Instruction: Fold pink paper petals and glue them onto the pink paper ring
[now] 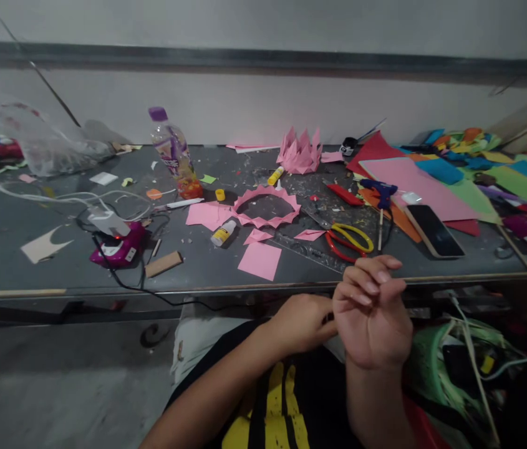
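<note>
My right hand point(372, 315) is raised at the table's front edge, palm turned up and fingers loosely curled apart, with nothing in it. Beside it, my left hand point(303, 319) reaches across to the side of the right hand; its fingertips are mostly hidden. On the table ahead lies a pink folded-paper ring point(267, 219) with a pointed rim. Close to the ring are a pink paper square point(259, 260), folded pink pieces point(310, 235), a small glue bottle point(223, 233) and scissors point(350, 240) with red and yellow handles. A clear ruler point(307, 249) lies near the front.
A pink paper crown point(299, 151) and a drink bottle point(176, 153) stand farther back. To the right are a blue glue gun point(380, 190), a phone point(434, 231) and coloured sheets point(422, 178). A purple power strip point(123, 246) with cables sits left.
</note>
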The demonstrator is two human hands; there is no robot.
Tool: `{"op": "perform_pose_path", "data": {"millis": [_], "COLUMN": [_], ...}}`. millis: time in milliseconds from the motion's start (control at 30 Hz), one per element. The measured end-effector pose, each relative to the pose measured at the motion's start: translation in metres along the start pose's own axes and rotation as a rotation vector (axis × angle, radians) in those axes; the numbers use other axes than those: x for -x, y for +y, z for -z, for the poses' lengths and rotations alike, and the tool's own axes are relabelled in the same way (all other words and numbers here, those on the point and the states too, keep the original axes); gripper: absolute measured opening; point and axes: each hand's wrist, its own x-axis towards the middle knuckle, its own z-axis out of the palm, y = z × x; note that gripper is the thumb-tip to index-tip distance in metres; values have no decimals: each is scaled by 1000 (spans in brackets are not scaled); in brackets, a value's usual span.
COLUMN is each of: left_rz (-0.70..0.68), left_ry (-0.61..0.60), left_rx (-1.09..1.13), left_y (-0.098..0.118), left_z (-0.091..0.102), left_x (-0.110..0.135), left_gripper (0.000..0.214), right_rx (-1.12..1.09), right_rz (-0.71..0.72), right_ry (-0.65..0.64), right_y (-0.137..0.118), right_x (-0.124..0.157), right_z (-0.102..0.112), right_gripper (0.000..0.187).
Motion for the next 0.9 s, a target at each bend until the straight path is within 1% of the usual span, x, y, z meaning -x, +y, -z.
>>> {"op": "perform_pose_path", "data": {"millis": [33,67,100,133,167,200,267,300,333,367,433,533,600,733,800,900], "left_rz": [-16,-26,-31,-33,-32,-31,-47,-70,-116,-175,-287,-355,-360,-350,-328,-289], "left_ry": [-37,-51,-40,-2,69,171,451,601,713,767,762,694,689,714,688,656], "left_rx": [-31,-48,-46,-25,10,54,135,160,169,160,121,37,-21,-97,-100,-43], "left_y": [-2,-3,-3,-3,-1,1,9,14,19,25,34,41,41,37,37,36], "left_z": [-1,-1,0,2,6,10,22,29,35,41,51,56,55,52,53,55], "left_x": [0,0,1,2,3,6,11,15,19,22,29,33,34,33,33,36], "left_gripper": [9,12,14,14,13,10,11,11,11,9,8,12,12,9,9,8], "right_rx": [-32,-58,-78,-92,-104,-113,-126,-128,-128,-126,-123,-128,-136,-158,-171,-180], "right_rz": [-17,-32,-46,-61,-76,-90,-108,-112,-114,-117,-136,-169,-180,-218,-234,-252], "right_ry": [-2,-5,-9,-12,-16,-20,-27,-30,-30,-28,-21,-19,-31,-71,-79,-69], "right_y": [0,1,2,3,3,4,3,3,3,3,2,2,2,2,3,5], "right_x": [0,1,1,2,2,3,3,4,4,4,4,5,6,7,7,7], "right_z": [0,0,-1,-1,-2,-3,-4,-5,-5,-5,-5,-3,-2,-1,-1,-4], "right_gripper": [33,34,34,33,31,29,26,24,23,22,20,17,16,14,13,13]}}
